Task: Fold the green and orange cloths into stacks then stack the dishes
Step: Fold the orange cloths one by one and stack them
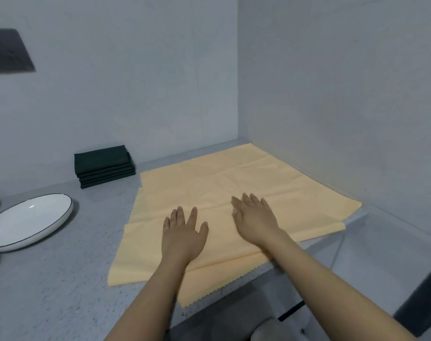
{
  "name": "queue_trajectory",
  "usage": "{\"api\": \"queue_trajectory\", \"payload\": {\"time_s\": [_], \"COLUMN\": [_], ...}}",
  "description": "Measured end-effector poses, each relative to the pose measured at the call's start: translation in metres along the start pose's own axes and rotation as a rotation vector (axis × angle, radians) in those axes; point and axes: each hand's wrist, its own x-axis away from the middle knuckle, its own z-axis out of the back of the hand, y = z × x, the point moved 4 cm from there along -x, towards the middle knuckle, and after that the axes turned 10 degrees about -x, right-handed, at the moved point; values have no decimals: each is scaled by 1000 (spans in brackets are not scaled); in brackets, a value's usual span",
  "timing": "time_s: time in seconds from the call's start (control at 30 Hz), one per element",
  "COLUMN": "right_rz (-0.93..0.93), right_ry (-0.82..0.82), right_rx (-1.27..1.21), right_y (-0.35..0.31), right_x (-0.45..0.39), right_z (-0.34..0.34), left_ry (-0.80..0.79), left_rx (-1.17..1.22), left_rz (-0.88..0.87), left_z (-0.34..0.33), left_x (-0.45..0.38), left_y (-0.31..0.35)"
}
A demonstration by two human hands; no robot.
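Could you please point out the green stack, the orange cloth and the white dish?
Green stack [103, 166]: head view, top cloth.
Orange cloth [209, 178]: head view, flat middle.
White dish [24, 222]: head view, inner surface.

Matt orange cloth [234, 183], glossy white dish [24, 222], speckled counter [61, 279]

both arms reach forward, left hand [183, 233] and right hand [255, 219] side by side, palms down, fingers [249, 200] straight.

No readable text, labels, numbers or signs on any surface in view.
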Motion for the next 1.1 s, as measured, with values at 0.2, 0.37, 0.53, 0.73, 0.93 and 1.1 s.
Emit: {"api": "queue_trajectory", "payload": {"time_s": [0.2,0.37,0.53,0.73,0.93,1.1], "right_rz": [22,19,20,20,19,8], "right_ry": [-27,-3,0,-24,-24,-45], "right_rx": [14,30,25,56,46,39], "right_y": [-14,-15,-13,-9,-12,-14], "right_x": [-7,-9,-11,-9,-9,-7], "right_z": [-28,-29,-24,-27,-29,-29], "left_ry": [17,6,59,31,-11,-21], "left_rx": [1,6,48,49,25,34], "left_rz": [6,8,-125,-127,-58,14], "left_z": [6,11,16,5,2,0], "left_x": [-1,-1,9,13,15,17], "left_y": [-2,3,44,13,-51,-83]}}
